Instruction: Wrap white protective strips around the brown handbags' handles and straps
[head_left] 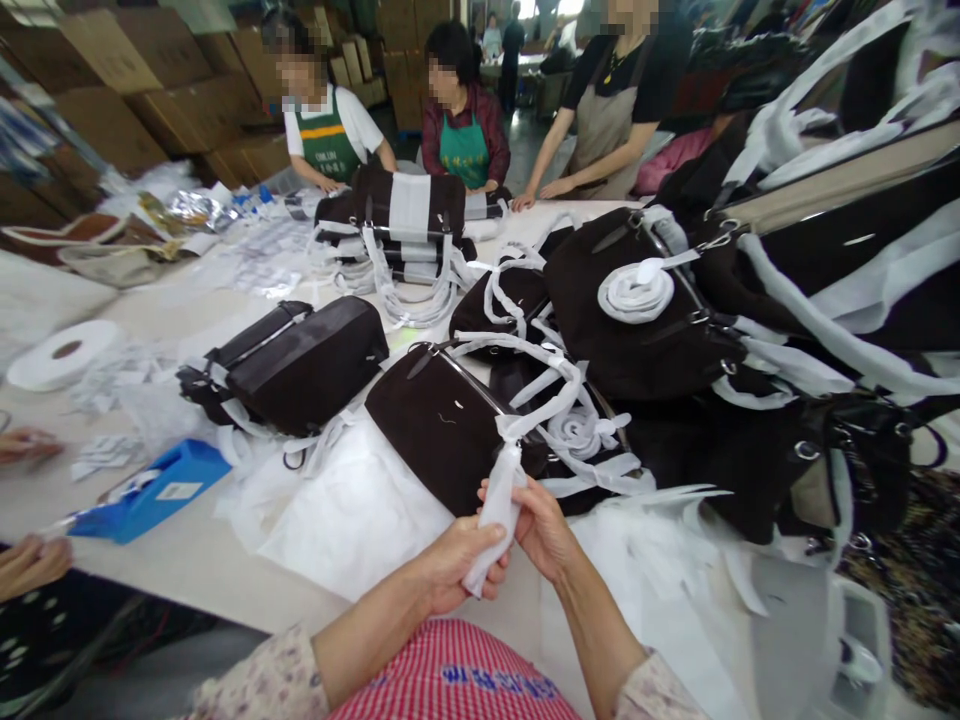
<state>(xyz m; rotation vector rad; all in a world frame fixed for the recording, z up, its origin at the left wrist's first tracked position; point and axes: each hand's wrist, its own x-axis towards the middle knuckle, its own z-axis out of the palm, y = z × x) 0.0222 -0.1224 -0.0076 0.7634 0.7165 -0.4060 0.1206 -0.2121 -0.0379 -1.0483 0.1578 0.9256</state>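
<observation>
Both my hands are closed on a strip of white wrapping paper (499,510) at the near edge of a dark brown handbag. My left hand (461,562) grips its lower part, thumb on top. My right hand (541,522) holds its right side higher up, fingers bent. The strip's top meets the wrapped handle near a ring; whatever lies inside it is hidden. The dark handbag (427,420) lies on its side just beyond my hands, its handle (559,375) wound in white wrapping. White sheets (345,520) spread beneath and left of it.
More dark bags (615,350) pile up on the right; another bag (300,365) lies left. A blue box (165,490) and a white tape roll (66,355) are farther left. A neighbour's hand (34,565) shows at the left edge. Co-workers (326,135) stand across the table.
</observation>
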